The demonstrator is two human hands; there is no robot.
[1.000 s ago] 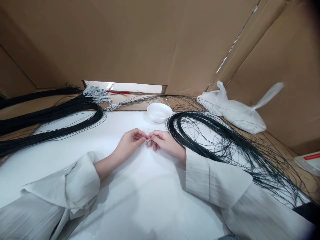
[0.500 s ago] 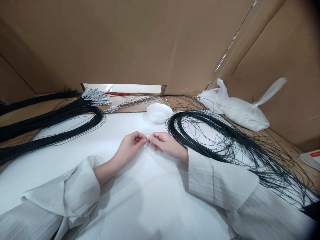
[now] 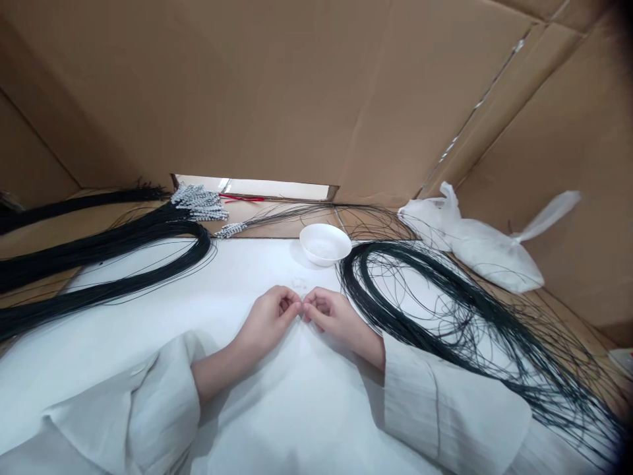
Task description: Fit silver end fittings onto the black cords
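White tabletop with cardboard walls behind, left hand and right hand super close, both pinched together, can't tell if on anything, coiled dark strands beside the right

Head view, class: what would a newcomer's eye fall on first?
Probably the left hand and right hand, tips close together just below the picture's middle; anything pinched there is too small to tell. Then the tangled coil of dark strands to their right, and the white bowl beyond the hands.
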